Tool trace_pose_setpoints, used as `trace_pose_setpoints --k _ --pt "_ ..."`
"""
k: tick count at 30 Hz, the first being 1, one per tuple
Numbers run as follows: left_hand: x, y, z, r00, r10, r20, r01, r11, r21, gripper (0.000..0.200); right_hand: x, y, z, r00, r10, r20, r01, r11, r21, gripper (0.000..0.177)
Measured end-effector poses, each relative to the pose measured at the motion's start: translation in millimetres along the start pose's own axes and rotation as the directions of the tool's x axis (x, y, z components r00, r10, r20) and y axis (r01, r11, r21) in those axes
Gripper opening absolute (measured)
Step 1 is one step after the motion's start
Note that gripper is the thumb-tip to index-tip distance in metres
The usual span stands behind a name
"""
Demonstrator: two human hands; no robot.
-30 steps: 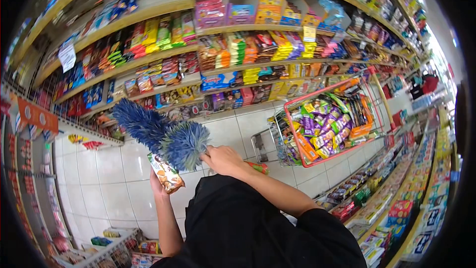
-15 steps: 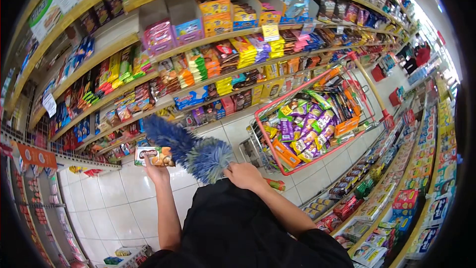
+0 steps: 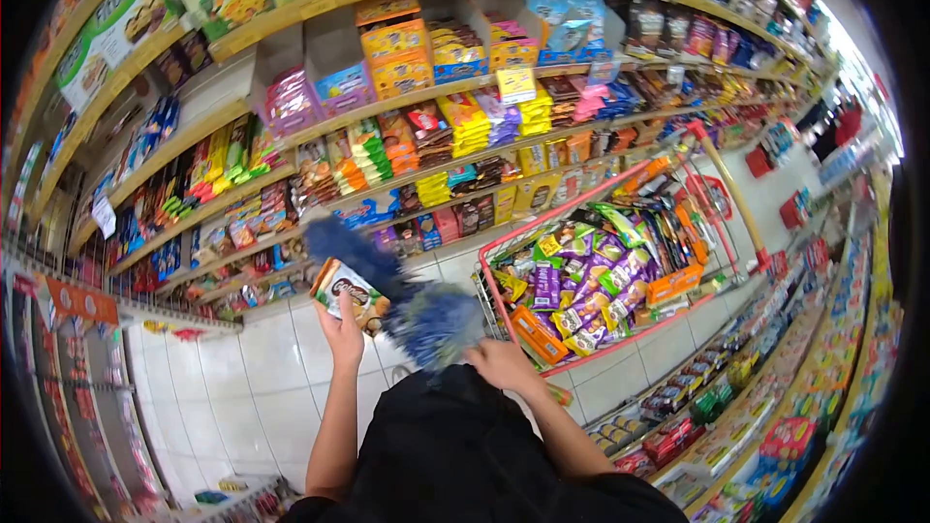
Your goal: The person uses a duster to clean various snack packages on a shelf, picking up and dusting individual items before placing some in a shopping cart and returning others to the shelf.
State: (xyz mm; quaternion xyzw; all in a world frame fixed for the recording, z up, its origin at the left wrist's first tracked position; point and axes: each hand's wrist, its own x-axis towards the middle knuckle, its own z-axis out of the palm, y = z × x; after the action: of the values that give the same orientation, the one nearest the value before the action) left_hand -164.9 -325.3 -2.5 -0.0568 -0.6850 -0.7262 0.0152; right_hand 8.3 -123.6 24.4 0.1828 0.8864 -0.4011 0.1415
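Observation:
My left hand (image 3: 340, 331) is closed round a small snack pack (image 3: 360, 300) with a white, brown and orange front, its thumb across the front. The pack is tilted and overlaps the duster in this view. Blurred by motion, a fluffy blue duster (image 3: 436, 318) runs from the shelf side back to my right hand (image 3: 506, 365), whose fingers are wrapped round its near end. The duster's handle is hidden. Both hands are in front of my body, over the aisle floor.
Ahead, long shelves (image 3: 426, 92) carry rows of chocolate bars and snack packs. A red-rimmed shopping cart (image 3: 487, 269) full of purple, green and orange packs stands to the right. More product shelves (image 3: 765, 407) line the right, and a rack (image 3: 82, 305) stands at the left.
My left hand has moved right with the snack pack, which now tilts and overlaps the duster. My right hand and the duster have shifted slightly right and down. The view has shifted a little.

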Motion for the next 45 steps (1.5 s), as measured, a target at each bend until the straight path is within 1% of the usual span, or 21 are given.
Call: trace_pose_setpoints --k 2,3,4,5,6,7,8,9,14,17,20,23,24,27,29,31,33,35,37,40,45 --pt "-6.9 -7.5 -4.0 0.982 -0.189 0.007 0.185 0.954 -0.236 0.035 -11.3 44.5 -3.6 0.991 0.071 -0.113 -0.079 0.994 -0.069 0.041" --pt "-14.2 -9.2 -10.1 0.96 -0.28 0.011 0.266 0.9 -0.345 0.036 -14.8 86.8 1.1 0.956 -0.093 -0.28 0.082 0.995 -0.051 0.039" --pt "-18.1 -1.8 -10.9 0.921 -0.388 0.034 0.368 0.839 -0.402 0.038 -28.9 81.0 -23.0 0.949 -0.009 -0.316 0.018 0.999 0.027 0.035" --pt "-23.3 5.0 -14.1 0.857 -0.506 0.101 0.496 0.755 -0.429 0.038 -34.2 127.9 -18.0 0.969 0.158 -0.188 -0.17 0.984 -0.05 0.03" --pt "-27.0 -19.3 -29.7 0.834 -0.518 0.191 0.537 0.682 -0.496 0.044 -47.2 135.9 -24.7 0.945 0.009 -0.327 -0.032 0.997 -0.064 0.024" --pt "-30.0 -5.6 -21.7 0.799 -0.561 0.216 0.571 0.596 -0.565 0.053 -54.8 147.6 -29.2 0.944 0.166 -0.287 -0.18 0.983 -0.023 0.021" --pt "-29.7 1.2 -18.7 0.81 -0.516 0.28 0.569 0.575 -0.588 0.055 -51.0 155.5 -30.4 0.911 0.308 -0.275 -0.319 0.948 0.005 0.019" --pt "-27.6 4.4 -17.6 0.82 -0.442 0.364 0.569 0.556 -0.606 0.057 -48.9 160.5 -26.2 0.908 0.267 -0.324 -0.295 0.955 -0.04 0.019" --pt "-34.6 0.9 -0.2 0.782 -0.545 0.302 0.608 0.558 -0.565 0.058 -51.5 194.3 -15.7 0.81 0.021 -0.587 -0.224 0.935 -0.276 0.02" --pt "-41.4 -2.6 2.2 0.742 -0.609 0.281 0.65 0.548 -0.527 0.055 -48.9 173.2 -21.0 0.808 -0.028 -0.588 -0.283 0.858 -0.429 0.024" --pt "-47.3 -5.1 1.3 0.715 -0.64 0.281 0.67 0.514 -0.535 0.051 -44.2 186.4 -18.4 0.823 0.114 -0.556 -0.376 0.843 -0.384 0.034" --pt "-47.4 -8.3 -3.0 0.7 -0.675 0.234 0.656 0.478 -0.584 0.044 -48.8 174.0 -28.6 0.811 0.158 -0.564 -0.351 0.902 -0.252 0.043" --pt "-47.0 -11.7 -7.9 0.704 -0.668 0.242 0.653 0.473 -0.592 0.042 -51.4 170.0 -36.6 0.83 0.161 -0.534 -0.33 0.914 -0.238 0.053" --pt "-43.7 -14.7 -10.9 0.711 -0.66 0.242 0.643 0.47 -0.604 0.036 -57.4 133.4 -68.2 0.81 0.023 -0.586 -0.195 0.953 -0.233 0.047" --pt "-41.0 -12.3 -8.9 0.73 -0.653 0.204 0.617 0.499 -0.609 0.035 -44.1 89.9 -84.0 0.744 -0.068 -0.665 -0.043 0.988 -0.149 0.046" --pt "-36.0 3.9 1.4 0.721 -0.641 0.265 0.64 0.469 -0.608 0.036 -19.8 50.4 -80.8 0.845 -0.086 -0.528 0.206 0.963 0.172 0.046" --pt "-26.4 17.2 15.4 0.718 -0.618 0.321 0.661 0.459 -0.593 0.037 6.2 10.9 -60.0 0.926 -0.194 -0.323 0.31 0.879 0.363 0.048" --pt "-16.9 27.3 22.9 0.754 -0.516 0.407 0.644 0.46 -0.611 0.044 31.8 -17.3 -27.6 0.939 -0.249 -0.239 0.341 0.773 0.534 0.046" --pt "-5.0 39.5 23.1 0.765 -0.443 0.468 0.64 0.441 -0.629 0.047 49.3 -49.6 -7.2 0.947 -0.239 -0.214 0.319 0.63 0.708 0.045" --pt "14.7 52.1 12.5 0.765 -0.411 0.495 0.643 0.465 -0.608 0.051 68.1 -82.1 3.7 0.973 -0.231 0.006 0.104 0.463 0.88 0.043" --pt "62.0 36.8 -24.7 0.74 -0.395 0.544 0.671 0.394 -0.627 0.05 103.1 -123.1 20.9 0.988 -0.131 0.076 0.002 0.513 0.858 0.04"
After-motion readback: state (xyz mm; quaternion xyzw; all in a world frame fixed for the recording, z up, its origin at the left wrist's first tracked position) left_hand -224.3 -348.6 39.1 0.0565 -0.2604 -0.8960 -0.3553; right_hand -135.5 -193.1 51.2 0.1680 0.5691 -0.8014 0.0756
